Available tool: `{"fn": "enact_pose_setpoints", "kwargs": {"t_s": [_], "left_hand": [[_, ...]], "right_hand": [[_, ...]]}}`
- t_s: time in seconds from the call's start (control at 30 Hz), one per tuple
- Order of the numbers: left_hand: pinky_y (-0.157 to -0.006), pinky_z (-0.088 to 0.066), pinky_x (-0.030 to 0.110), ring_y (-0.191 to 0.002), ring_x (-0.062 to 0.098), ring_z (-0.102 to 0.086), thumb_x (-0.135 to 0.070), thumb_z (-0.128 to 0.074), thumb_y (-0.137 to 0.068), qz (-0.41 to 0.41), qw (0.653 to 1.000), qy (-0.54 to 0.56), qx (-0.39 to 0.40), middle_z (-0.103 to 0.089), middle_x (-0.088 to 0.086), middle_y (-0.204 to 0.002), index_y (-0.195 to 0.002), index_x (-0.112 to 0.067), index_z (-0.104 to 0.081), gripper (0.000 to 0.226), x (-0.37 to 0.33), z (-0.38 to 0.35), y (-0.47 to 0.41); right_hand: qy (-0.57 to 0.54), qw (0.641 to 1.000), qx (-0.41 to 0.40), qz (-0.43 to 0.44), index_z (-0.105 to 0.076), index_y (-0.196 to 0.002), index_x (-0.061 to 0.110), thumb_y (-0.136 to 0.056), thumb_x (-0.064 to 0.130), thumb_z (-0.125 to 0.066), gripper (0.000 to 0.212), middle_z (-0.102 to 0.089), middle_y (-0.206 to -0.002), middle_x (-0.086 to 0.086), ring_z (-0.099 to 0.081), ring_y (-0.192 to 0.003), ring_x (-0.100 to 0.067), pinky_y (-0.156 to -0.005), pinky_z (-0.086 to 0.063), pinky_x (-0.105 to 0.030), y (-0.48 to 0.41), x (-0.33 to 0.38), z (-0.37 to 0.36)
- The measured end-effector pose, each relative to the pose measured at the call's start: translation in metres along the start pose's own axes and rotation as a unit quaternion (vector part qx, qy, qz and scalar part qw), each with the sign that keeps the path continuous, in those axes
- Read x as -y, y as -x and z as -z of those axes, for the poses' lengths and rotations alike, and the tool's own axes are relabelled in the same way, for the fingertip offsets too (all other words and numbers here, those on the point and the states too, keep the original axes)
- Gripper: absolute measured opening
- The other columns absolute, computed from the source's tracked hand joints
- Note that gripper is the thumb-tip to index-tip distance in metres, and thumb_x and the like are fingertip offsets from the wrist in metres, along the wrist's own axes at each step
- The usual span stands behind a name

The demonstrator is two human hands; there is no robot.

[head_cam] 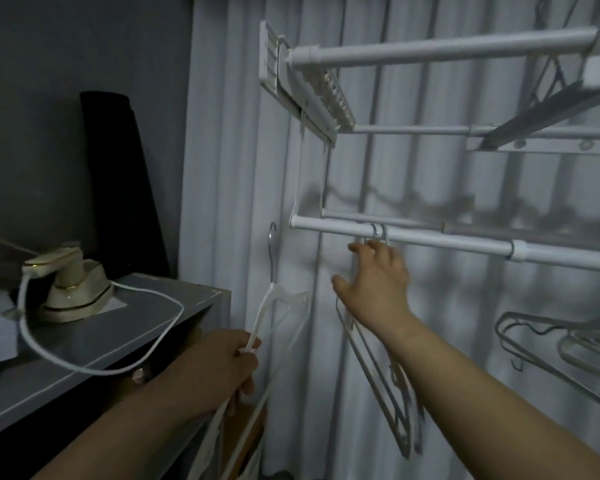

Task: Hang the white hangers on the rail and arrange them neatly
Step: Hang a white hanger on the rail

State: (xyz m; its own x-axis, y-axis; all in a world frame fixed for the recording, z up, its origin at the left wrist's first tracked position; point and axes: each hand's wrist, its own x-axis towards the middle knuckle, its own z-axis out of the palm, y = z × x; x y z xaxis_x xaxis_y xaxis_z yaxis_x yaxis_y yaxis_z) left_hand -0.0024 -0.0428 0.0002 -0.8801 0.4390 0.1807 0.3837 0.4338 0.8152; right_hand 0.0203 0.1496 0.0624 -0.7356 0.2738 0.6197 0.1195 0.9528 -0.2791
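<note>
A white rail [430, 239] runs across the drying rack at mid height. Two white hangers [385, 382] hang from it by their metal hooks. My right hand [378, 282] is spread open against their necks just below the rail, fingers straight. My left hand [222, 362] grips the shoulder of another white hanger [274, 303], which stands upright with its metal hook up, left of the rail's end and clear of it. More white hanger arms trail down from that hand.
A grey cabinet [125, 327] at the left carries a cream iron [70, 285] with a looping white cord. White curtains hang behind the rack. A thicker upper rail [430, 50] crosses the top. Several grey hangers [551, 341] hang at the right.
</note>
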Motion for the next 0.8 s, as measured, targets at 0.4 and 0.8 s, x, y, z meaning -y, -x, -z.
{"fn": "enact_pose_setpoints", "kwargs": {"t_s": [0.4, 0.8], "left_hand": [[-0.033, -0.034, 0.012, -0.034, 0.007, -0.045, -0.012, -0.045, -0.086, -0.110, 0.989, -0.097, 0.033, -0.063, 0.010, -0.068, -0.083, 0.000, -0.062, 0.021, -0.030, -0.001, -0.104], [-0.038, -0.037, 0.015, -0.028, 0.008, -0.044, -0.017, -0.040, -0.091, -0.098, 0.983, -0.110, 0.108, -0.062, 0.009, -0.067, -0.070, -0.004, -0.052, 0.027, -0.015, -0.019, -0.134]], "right_hand": [[0.030, 0.991, 0.062, -0.119, -0.034, -0.137, 0.015, -0.087, 0.029, -0.057, 0.057, -0.037, -0.142, -0.006, -0.042, -0.126, -0.024, -0.100, -0.037, -0.032, 0.004, -0.032, -0.010], [0.117, 0.975, 0.087, -0.168, -0.053, -0.124, 0.015, -0.091, 0.035, -0.049, 0.038, -0.053, -0.129, -0.003, -0.054, -0.113, -0.019, -0.091, -0.043, -0.028, 0.022, -0.031, -0.012]]}}
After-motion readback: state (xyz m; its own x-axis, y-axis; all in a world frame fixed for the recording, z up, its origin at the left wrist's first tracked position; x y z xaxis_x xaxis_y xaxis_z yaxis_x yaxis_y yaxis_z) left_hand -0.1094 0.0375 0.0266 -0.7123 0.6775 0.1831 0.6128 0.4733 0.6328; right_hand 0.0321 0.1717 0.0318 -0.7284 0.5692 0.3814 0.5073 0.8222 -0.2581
